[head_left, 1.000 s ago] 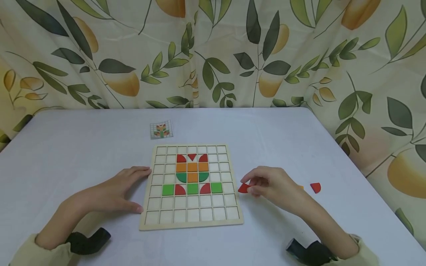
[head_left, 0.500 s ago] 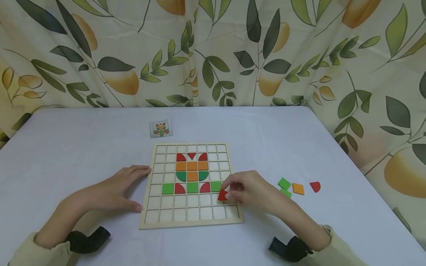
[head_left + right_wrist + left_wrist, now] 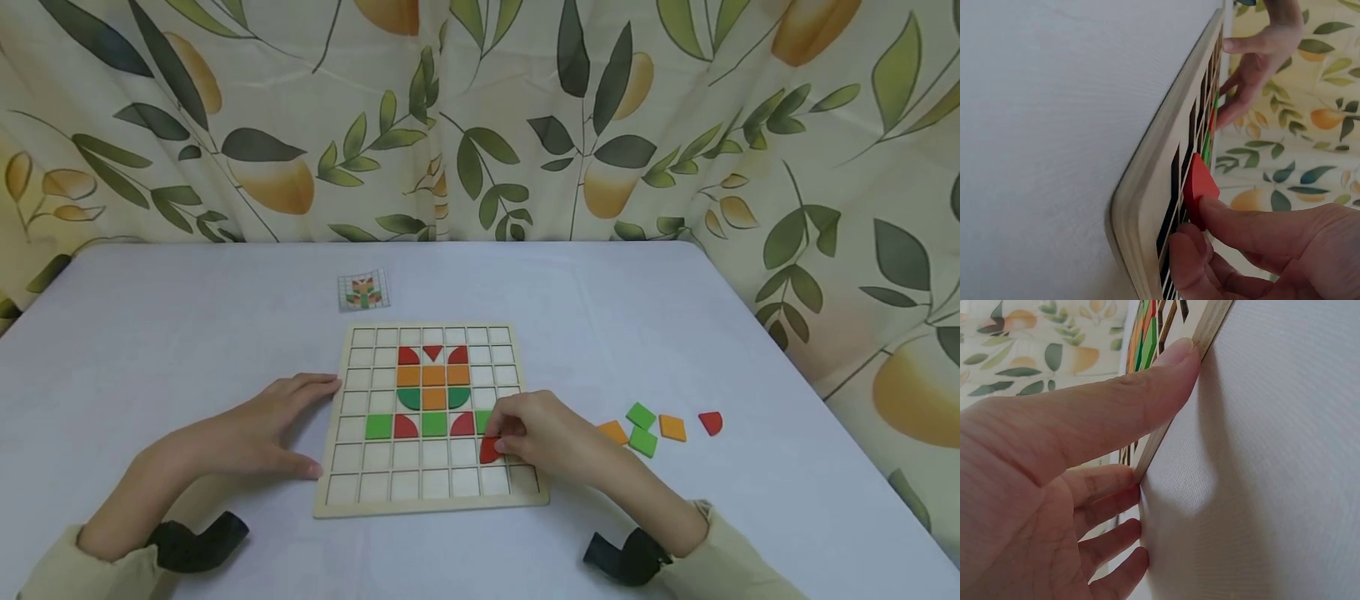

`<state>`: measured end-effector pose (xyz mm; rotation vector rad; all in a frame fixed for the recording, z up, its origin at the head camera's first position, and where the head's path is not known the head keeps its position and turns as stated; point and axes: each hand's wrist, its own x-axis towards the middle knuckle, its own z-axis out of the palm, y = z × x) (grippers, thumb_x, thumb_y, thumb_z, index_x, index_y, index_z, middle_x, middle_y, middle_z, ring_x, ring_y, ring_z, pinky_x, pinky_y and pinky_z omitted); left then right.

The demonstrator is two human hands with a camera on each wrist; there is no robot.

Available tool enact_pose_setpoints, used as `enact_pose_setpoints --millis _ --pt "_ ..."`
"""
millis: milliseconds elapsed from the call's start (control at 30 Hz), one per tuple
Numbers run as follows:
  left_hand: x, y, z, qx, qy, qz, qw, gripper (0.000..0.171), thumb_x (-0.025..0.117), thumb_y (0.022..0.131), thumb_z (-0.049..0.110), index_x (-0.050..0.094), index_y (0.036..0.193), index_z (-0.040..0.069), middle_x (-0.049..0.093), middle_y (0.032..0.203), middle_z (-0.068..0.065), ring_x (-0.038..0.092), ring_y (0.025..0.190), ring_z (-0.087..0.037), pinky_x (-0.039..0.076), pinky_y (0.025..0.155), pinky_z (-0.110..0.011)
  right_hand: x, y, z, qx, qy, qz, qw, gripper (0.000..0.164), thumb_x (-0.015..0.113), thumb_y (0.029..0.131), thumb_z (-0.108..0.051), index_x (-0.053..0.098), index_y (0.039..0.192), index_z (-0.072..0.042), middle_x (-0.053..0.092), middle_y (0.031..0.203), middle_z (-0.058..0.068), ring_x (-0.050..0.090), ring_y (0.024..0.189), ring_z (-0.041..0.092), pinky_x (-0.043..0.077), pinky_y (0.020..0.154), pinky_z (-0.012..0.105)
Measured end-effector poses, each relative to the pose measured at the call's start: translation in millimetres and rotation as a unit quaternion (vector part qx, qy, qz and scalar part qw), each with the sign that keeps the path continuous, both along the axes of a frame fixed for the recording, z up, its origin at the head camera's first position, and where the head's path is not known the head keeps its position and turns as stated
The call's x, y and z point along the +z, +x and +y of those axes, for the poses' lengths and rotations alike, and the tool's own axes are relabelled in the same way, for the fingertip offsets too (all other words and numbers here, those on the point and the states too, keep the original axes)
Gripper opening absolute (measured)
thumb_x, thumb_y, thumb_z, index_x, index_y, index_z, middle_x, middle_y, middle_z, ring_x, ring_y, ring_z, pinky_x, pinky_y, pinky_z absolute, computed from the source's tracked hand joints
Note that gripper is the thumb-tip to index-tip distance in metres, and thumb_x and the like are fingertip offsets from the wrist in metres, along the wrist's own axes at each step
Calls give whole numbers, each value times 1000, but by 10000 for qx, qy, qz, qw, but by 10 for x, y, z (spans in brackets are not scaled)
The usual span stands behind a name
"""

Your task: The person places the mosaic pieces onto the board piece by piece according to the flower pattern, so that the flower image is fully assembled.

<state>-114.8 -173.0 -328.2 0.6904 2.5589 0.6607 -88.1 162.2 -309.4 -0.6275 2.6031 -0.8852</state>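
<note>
A wooden grid board (image 3: 431, 509) lies on the white table. Red quarter-round tiles (image 3: 408, 357), a red triangle (image 3: 432, 353), orange squares (image 3: 433, 377), dark green quarter-rounds (image 3: 408, 399) and light green squares (image 3: 378, 427) sit in its upper and middle cells. Between thumb and fingers, my right hand (image 3: 543, 433) pinches a red quarter-round tile (image 3: 489, 451), tilted close over the right part of the grid, just below the row with light green squares. My left hand (image 3: 247, 429) touches the board's left edge, fingers and thumb extended; the left wrist view shows the thumb (image 3: 1172, 375) against the rim.
Right of the board lie loose tiles: an orange square (image 3: 612, 432) partly behind my right arm, green squares (image 3: 642, 441), another orange square (image 3: 672, 427) and a red quarter-round (image 3: 711, 423). Behind the board lies a small pattern card (image 3: 363, 291). A leaf-print curtain (image 3: 480, 125) hangs beyond the table.
My right hand has carried the red quarter-round tile leftward from beside the board to over its lower right cells, uncovering loose tiles on the right. My left hand has stayed put.
</note>
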Motion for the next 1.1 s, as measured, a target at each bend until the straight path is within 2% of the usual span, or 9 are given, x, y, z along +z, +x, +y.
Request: enact_pose_setpoints --millis 300,567,800,1100 --pt "-21 -13 -14 -79 55 53 9999 102 76 68 51 25 146 10 23 150 -16 20 136 -40 29 102 -62 -37 -21 -79 -57 235 147 9996 12 65 82 1 66 80 -11 53 72 -4 47 68 10 43 56 18" --pt "-4 -8 -4 -40 38 10 10000 101 76 67 51 26 146 11 23 150 -15 20 136 -40 29 102 -63 -31 -12 -83 -220 251 35 9994 10 66 82 0 64 81 -11 52 72 -3 48 68 11 43 56 19" --pt "10 -8 -10 -19 9 36 10000 102 75 67 52 26 146 11 24 150 -16 21 136 -40 29 102 -63 -12 -3 -72 -81 302 28 9995 8 71 80 -6 64 82 -10 52 75 -3 47 69 11 43 57 18" --pt "-2 2 -7 -4 51 -16 10000 102 75 67 53 26 146 11 23 150 -15 20 136 -40 28 102 -63 -11 8 -58 -19 309 7 9995 8 71 80 -8 65 84 -11 50 73 -4 46 71 11 42 57 19"
